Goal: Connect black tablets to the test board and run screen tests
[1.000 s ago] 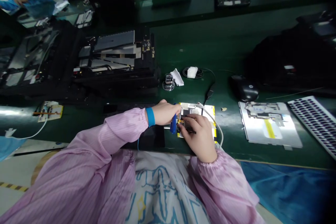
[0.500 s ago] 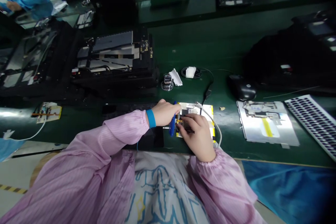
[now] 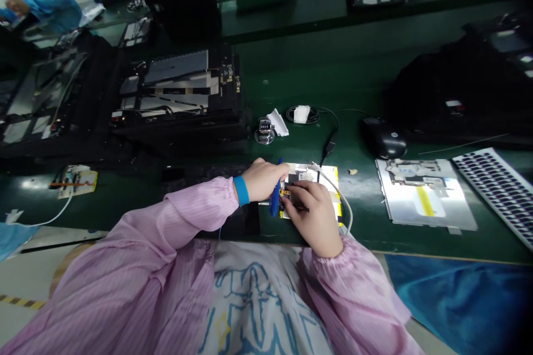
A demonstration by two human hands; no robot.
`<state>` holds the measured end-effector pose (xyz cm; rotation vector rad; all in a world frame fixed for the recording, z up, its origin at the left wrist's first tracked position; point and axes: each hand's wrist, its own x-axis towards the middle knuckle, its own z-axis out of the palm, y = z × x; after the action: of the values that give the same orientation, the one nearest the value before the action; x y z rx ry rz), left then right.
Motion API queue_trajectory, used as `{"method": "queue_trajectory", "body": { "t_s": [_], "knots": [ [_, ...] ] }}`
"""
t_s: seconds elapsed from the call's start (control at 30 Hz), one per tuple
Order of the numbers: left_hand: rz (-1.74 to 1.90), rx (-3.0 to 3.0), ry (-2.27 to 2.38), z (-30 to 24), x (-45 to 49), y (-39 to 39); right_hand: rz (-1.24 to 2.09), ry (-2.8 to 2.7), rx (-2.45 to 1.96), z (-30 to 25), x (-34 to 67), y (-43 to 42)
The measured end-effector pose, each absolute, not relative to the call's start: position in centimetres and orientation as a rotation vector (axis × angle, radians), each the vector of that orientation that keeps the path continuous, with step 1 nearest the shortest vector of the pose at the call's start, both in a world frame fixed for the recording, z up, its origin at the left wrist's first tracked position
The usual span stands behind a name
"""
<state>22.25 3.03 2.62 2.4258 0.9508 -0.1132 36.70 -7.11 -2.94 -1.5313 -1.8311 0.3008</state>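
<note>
A small flat device with yellow edges and an exposed circuit board (image 3: 328, 177) lies at the near edge of the green bench. My left hand (image 3: 263, 178) is closed around a blue tool (image 3: 274, 199) that points down at the board's left side. My right hand (image 3: 316, 212) rests on the board, its fingers pinched on a thin dark object that I cannot name. A white cable (image 3: 343, 198) curves from the board round my right hand. Both arms wear pink sleeves, and a blue strap (image 3: 240, 190) circles my left wrist.
A stack of opened black devices (image 3: 175, 100) fills the bench's left half. A black mouse (image 3: 385, 137), a silver panel (image 3: 425, 194) and a keyboard (image 3: 497, 188) lie to the right. A small metal part (image 3: 265, 130) and a coiled cable (image 3: 303, 115) sit behind the board. People in blue work at far left.
Both hands stay on the board in the same grip. The view has shifted slightly; nothing else has visibly moved.
</note>
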Motion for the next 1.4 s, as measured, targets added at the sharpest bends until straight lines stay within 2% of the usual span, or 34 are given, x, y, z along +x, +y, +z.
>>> {"method": "queue_trajectory", "body": {
  "t_s": [0.6,0.7,0.9,1.0,1.07,1.17,1.27,1.4],
  "knots": [
    [-0.096,2.396,0.993,2.8,22.6,2.7,0.187,-2.033,-1.572,-2.5,36.2,-7.1],
    [-0.049,2.392,1.022,2.7,22.3,2.9,0.299,-1.974,-1.528,-2.1,36.6,-7.3],
    [0.452,2.248,0.978,4.7,22.1,1.5,0.747,-1.487,-1.539,0.3,38.4,-8.4],
    [0.347,2.038,0.84,5.8,22.4,0.2,1.035,-1.295,-1.447,1.4,38.8,-8.5],
    [0.246,1.975,0.834,6.0,22.4,-0.2,1.106,-1.215,-1.399,1.6,38.7,-8.3],
    [0.2,2.039,0.891,5.6,21.9,0.2,1.002,-1.209,-1.451,0.9,38.6,-8.1],
    [0.142,2.15,0.923,5.0,21.1,1.0,0.709,-1.382,-1.578,-0.4,38.3,-8.1],
    [0.029,2.18,0.894,4.5,20.5,1.3,0.425,-1.684,-1.53,-1.9,37.7,-8.4]
  ]
}}
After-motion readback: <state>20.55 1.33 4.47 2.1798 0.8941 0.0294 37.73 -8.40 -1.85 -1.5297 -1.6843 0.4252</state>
